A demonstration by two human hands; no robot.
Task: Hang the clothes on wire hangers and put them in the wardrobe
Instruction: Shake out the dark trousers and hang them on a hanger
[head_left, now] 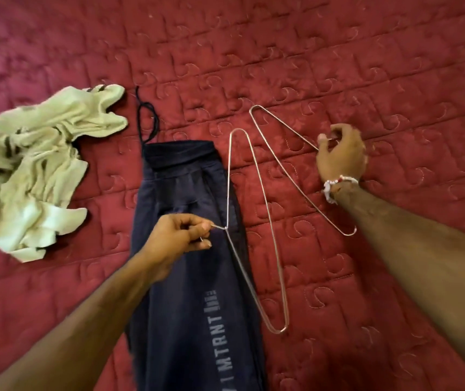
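Dark navy trousers [186, 277] with grey lettering lie lengthwise in the middle of the red quilted bed cover, their drawstring loose above the waistband. My left hand [174, 238] pinches the hook of a wire hanger [265, 221] whose frame lies partly over the trousers' right edge. My right hand [339, 153] pinches the hook of a second wire hanger [287, 170], which lies flat on the bed to the right. A crumpled pale green garment [36, 170] sits to the left of the trousers.
The red quilted bed cover [282, 52] fills the whole view. The wardrobe is not in sight.
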